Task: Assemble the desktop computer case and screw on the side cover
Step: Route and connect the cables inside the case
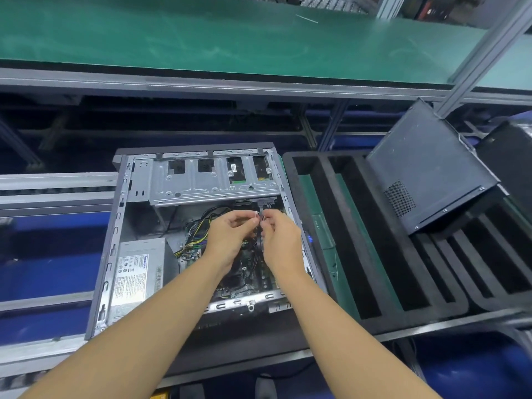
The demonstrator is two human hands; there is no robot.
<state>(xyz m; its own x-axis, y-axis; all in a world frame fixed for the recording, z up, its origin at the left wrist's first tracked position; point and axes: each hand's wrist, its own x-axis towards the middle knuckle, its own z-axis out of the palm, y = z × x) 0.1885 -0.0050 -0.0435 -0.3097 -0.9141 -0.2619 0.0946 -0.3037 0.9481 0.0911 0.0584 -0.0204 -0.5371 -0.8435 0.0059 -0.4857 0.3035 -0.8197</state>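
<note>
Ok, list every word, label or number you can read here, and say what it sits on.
No text reads clearly.
Label on the power supply: blue brand word and dense print, too blurred to read.
Barcode sticker beside it: too small.
Drive stickers in the drive cage: too small.
Cable pinched by the left hand and right hand: no print visible.

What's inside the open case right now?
In the case: power supply near left, drive cage along the far side, cable bundle, motherboard. Left hand and right hand pinch a black cable below the cage. They cover much of the motherboard.
</note>
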